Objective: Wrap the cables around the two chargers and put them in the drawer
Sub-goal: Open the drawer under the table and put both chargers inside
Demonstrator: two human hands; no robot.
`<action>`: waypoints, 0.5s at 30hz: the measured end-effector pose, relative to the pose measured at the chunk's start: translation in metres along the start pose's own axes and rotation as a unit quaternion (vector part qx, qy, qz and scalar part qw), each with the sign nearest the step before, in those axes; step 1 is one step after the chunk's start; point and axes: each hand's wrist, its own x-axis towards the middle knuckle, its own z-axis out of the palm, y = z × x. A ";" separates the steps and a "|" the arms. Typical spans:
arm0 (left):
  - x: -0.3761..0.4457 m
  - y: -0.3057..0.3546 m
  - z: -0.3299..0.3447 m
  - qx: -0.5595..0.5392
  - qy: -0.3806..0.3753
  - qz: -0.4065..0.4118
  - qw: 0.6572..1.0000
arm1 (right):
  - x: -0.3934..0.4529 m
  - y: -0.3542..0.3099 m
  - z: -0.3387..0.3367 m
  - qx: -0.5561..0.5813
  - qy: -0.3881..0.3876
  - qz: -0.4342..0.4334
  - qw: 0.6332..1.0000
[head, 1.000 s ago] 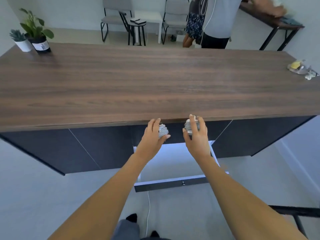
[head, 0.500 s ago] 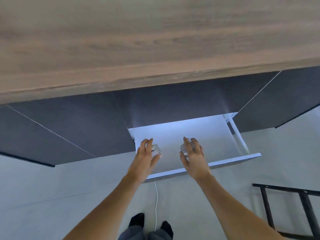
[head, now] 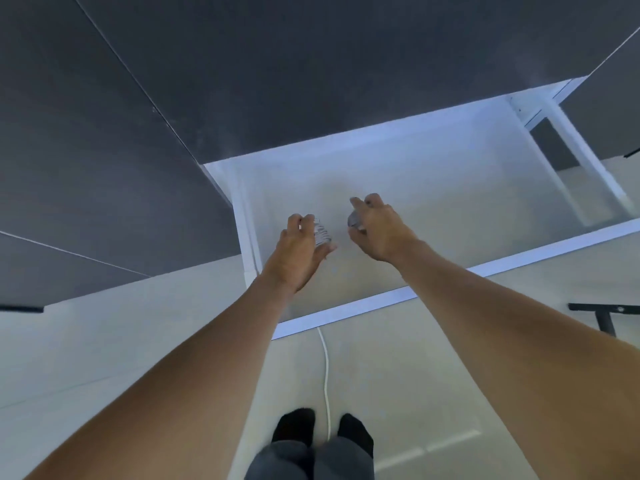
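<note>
A white cable-wrapped charger (head: 322,231) is gripped by the left hand (head: 298,251); a second grey-white wrapped charger (head: 354,220), mostly hidden, is held in the curled right hand (head: 377,228); both are poised inside the open white drawer (head: 450,271); each should be lowered onto the floor of the drawer before release, so the coils are not loosened.

Dark cabinet fronts (head: 145,109) are filling the whole top of the view, thin seams running between the panels. A white cord (head: 325,375) is trailing across the pale floor (head: 104,341) between two black socks (head: 294,422). Grey trousers (head: 304,460) are showing at the bottom edge. A black frame (head: 604,315) is sitting far right.
</note>
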 end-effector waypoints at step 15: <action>0.031 -0.015 0.028 -0.061 0.015 -0.024 0.998 | 0.013 0.004 0.022 -0.014 -0.011 0.011 1.000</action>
